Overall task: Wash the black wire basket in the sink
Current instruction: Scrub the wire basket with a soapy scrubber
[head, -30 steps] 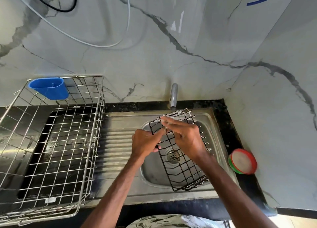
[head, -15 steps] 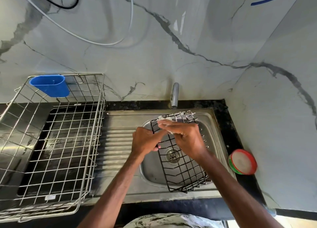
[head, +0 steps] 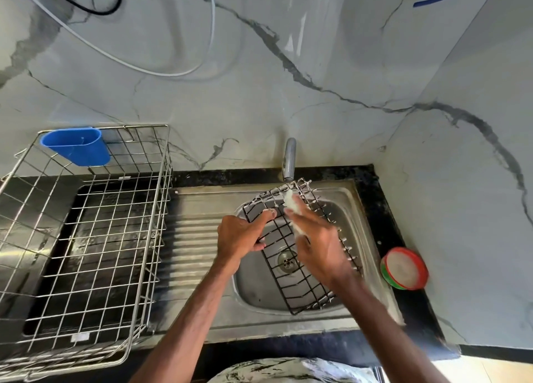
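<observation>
The black wire basket [head: 302, 284] stands tilted in the steel sink [head: 253, 284], its far end raised under the tap [head: 289, 159] and flecked with white foam. My left hand [head: 240, 237] grips the basket's left rim. My right hand [head: 318, 245] lies over the basket's middle and holds a white soapy scrubber [head: 294, 209] against the wires near the far end. The drain [head: 286, 261] shows through the wires.
A large steel wire rack [head: 86, 238] with a blue plastic cup [head: 75, 146] hooked on its back stands on the black counter to the left. A round red and green tub [head: 403, 268] sits right of the sink. Marble walls close the back and right.
My right hand has slid from the basket's far left corner toward its middle, and the scrubber now points up the far end. My left hand keeps its grip on the left rim.
</observation>
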